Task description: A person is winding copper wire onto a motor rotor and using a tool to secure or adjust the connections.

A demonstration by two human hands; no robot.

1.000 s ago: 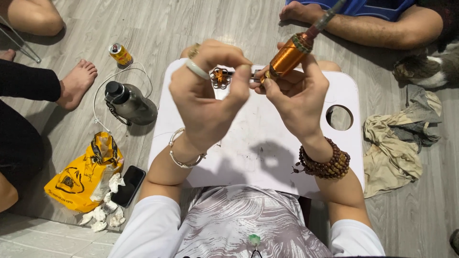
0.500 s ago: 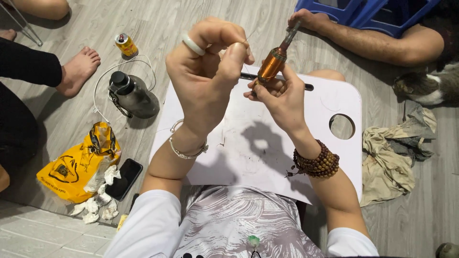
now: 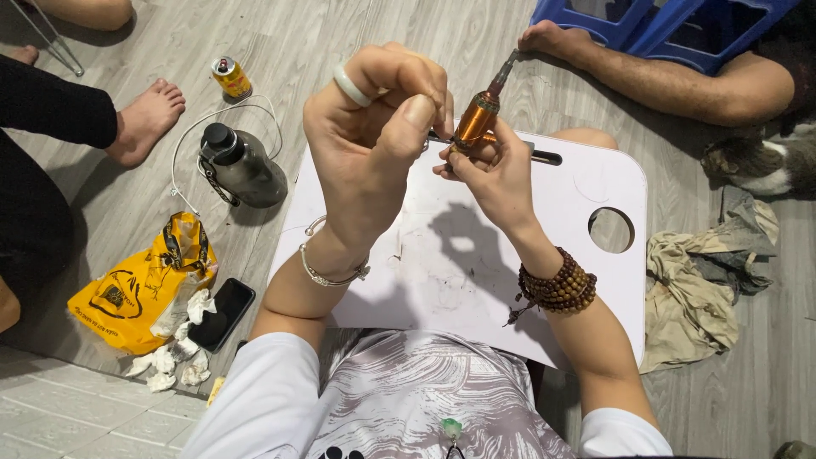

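Head view looks down on a white lap table [image 3: 544, 280] lying across the person's knees, with a round hole near its right edge. Above the middle of the frame the right hand [image 3: 493, 174] grips an orange, pen-shaped metal tool [image 3: 474, 121] by its lower end, fingers curled tight around it; the tool stands nearly upright, tilted a little to the upper right, its thin dark tip pointing toward the top of the frame. The left hand [image 3: 374, 144] is raised just left of the tool, thumb and fingertips pressed together in a pinch; whatever sits between them is too small to tell. A pale ring sits on one left finger, a thin silver bracelet [image 3: 327, 274] circles the left wrist, and a brown bead bracelet [image 3: 559, 287] wraps the right wrist. A black pen [image 3: 542, 156] lies on the table behind the right hand.

On the wooden floor at upper left stand a small yellow can [image 3: 230, 76] and a dark bottle [image 3: 244, 167]. Lower left holds a yellow plastic bag [image 3: 136, 289], crumpled tissues and a black phone [image 3: 221, 314]. A crumpled cloth [image 3: 697, 289] lies at the right. Other people's bare feet show at upper left and top right.
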